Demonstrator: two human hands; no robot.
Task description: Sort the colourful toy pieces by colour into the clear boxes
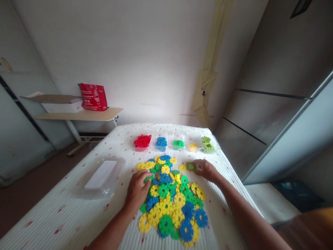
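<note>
A loose pile of notched plastic discs (pixel 165 207) in yellow, green and blue covers the middle of the bed-like surface. My left hand (pixel 137 187) rests against the pile's left edge, its thumb and fingers apart around a green disc (pixel 148 178); I see no firm grip on it. At the far right of the pile, my right hand (pixel 206 169) pinches an olive-green toothed piece (pixel 190 166) by its right side. A yellow disc (pixel 182 168) lies just left of that piece.
Clear boxes stand in a row behind the pile: red pieces (pixel 142 141), blue pieces (pixel 161 143), green pieces (pixel 178 144), yellow pieces (pixel 193 147), olive-green square pieces (pixel 207 143). A clear plastic lid (pixel 118 173) with a white slab (pixel 101 175) lies left. A side table (pixel 104 115) holds a red bag (pixel 93 97).
</note>
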